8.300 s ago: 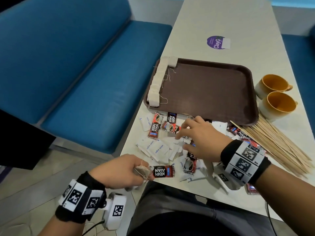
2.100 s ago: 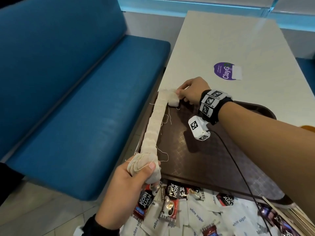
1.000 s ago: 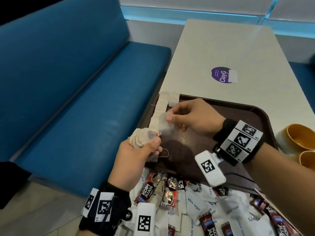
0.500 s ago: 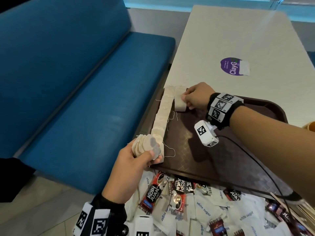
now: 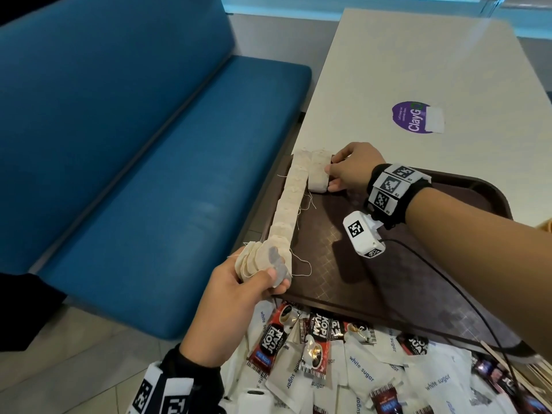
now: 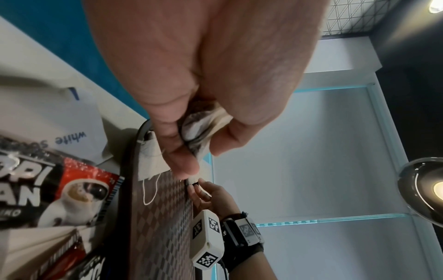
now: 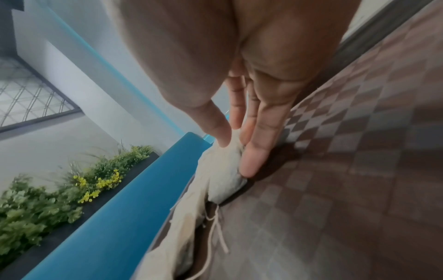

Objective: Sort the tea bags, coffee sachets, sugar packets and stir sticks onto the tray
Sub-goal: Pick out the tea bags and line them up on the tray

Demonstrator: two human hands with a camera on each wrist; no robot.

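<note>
At far left corner of tray (image 5: 448, 243): right hand (image 5: 352, 171) with straight fingers against a tea bag (image 5: 318, 177), not gripping.

At near left corner: left hand (image 5: 236, 297) clenched around a stack of tea bags (image 5: 263, 261); row of tea bags (image 5: 291, 201) along left rim; coffee sachets (image 5: 270, 343) and sugar packets (image 5: 361, 369) loose on table (image 5: 418, 70) beside tray.

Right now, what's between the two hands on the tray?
In the head view, a row of tea bags runs along the tray's edge, from the left hand up to the right hand.
</note>
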